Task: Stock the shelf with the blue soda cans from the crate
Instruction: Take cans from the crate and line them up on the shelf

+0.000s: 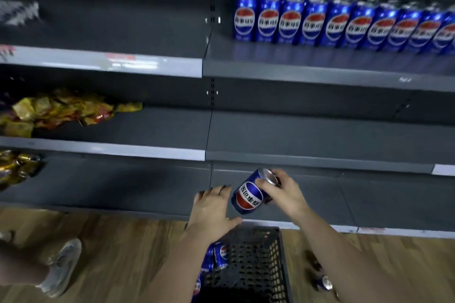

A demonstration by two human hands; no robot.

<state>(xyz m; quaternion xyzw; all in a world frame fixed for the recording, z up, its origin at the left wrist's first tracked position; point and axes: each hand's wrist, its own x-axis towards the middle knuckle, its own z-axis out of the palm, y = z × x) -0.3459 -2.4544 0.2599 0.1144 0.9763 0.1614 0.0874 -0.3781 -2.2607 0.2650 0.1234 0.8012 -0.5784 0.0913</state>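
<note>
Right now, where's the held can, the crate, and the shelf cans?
held can (247,195): head view, on its logo.
crate (258,257): head view, on its mesh wall.
shelf cans (337,25): head view, on a middle can's logo.

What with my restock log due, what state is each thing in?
held can: tilted, in the air.
right hand: grips the held can.
left hand: open, empty.
crate: on the floor, a few cans lying inside.
shelved cans: upright, side by side.
snack packets: heaped loosely.
</note>
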